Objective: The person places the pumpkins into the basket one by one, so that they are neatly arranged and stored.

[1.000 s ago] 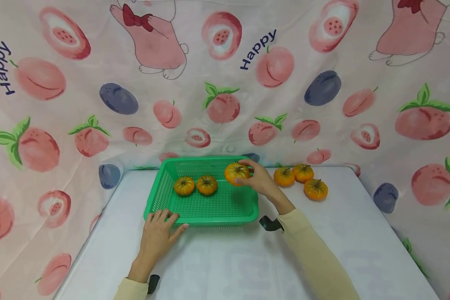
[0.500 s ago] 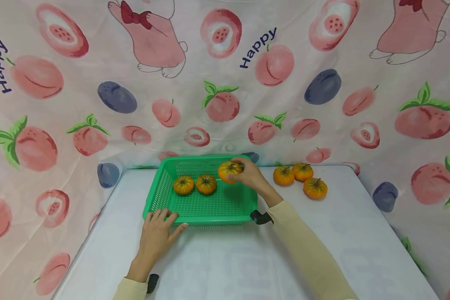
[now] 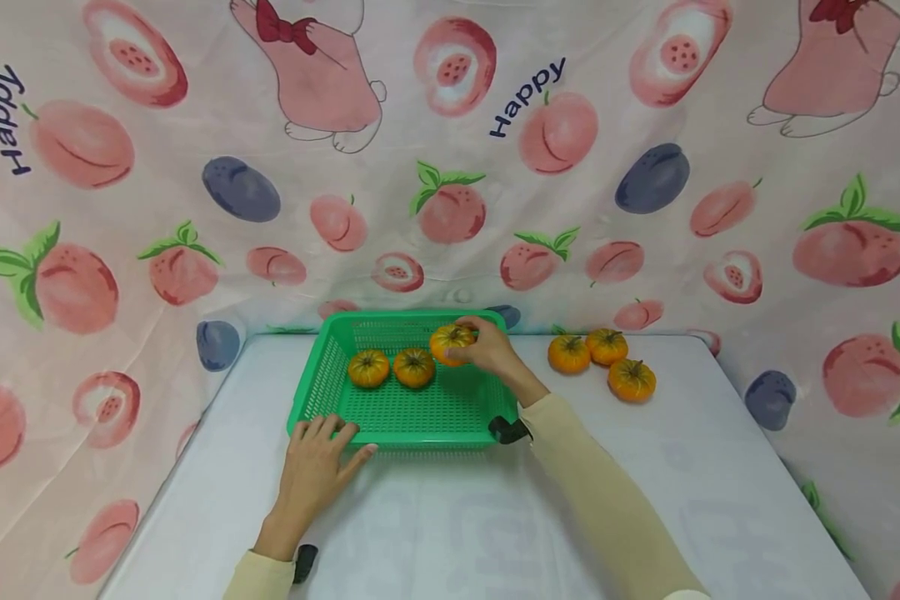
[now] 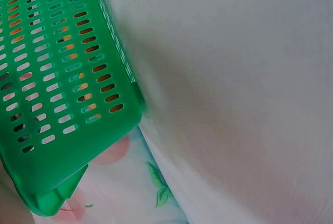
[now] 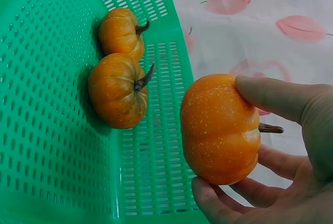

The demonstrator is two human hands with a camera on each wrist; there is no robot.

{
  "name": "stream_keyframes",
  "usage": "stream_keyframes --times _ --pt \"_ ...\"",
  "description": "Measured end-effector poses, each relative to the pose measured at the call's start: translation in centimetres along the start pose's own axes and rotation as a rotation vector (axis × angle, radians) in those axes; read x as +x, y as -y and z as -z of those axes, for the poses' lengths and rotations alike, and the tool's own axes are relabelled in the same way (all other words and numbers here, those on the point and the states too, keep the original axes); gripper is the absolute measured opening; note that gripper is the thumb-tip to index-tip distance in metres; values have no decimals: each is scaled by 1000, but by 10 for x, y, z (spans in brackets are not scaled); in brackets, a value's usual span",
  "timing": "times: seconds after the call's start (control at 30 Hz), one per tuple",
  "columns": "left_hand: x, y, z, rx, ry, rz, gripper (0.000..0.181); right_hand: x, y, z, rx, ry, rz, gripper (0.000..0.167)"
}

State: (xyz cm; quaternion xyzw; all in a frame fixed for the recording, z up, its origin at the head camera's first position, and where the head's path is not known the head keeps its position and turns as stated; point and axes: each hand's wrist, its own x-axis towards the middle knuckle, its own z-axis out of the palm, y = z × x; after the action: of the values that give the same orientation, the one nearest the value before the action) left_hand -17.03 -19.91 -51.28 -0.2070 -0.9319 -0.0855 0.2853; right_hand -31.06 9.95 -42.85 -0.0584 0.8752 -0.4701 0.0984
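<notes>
Pumpkin (image 5: 221, 130) held between thumb and fingers of the right hand (image 3: 491, 350), over the far right part of the green basket (image 3: 397, 417). Just to its left, inside the basket, two more pumpkins (image 3: 414, 367), set close beside each other; outside, to the right on the white counter (image 3: 435, 517), three pumpkins (image 3: 632, 381) bunched together. Resting on the near-left rim with thumb spread wide, the left hand (image 3: 313, 471). Far rim near the fruit-printed cloth (image 3: 450, 150), raised slotted walls all round; open room over the perforated floor in front of the two pumpkins, with the counter stretching toward the person's side. Height above the basket floor hard to judge. Orange, squat and ribbed, finely speckled, darker greenish around the top, with a short brown stem pointing toward the palm.
</notes>
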Motion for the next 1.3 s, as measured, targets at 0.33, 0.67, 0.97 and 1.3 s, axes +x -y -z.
stream_keyframes --times 0.33,0.67,0.97,1.3 --pt "1 -1 1 2 -13 -5 51 12 -3 -8 2 -17 -40 64" --pt "2 -1 0 -4 -15 -13 48 22 -3 -13 -40 -20 -110 65" --pt "2 0 0 12 -8 -8 48 26 -3 -16 -62 -33 -143 66" --pt "1 0 -1 7 -25 -15 50 29 -8 -22 -127 -17 -188 67"
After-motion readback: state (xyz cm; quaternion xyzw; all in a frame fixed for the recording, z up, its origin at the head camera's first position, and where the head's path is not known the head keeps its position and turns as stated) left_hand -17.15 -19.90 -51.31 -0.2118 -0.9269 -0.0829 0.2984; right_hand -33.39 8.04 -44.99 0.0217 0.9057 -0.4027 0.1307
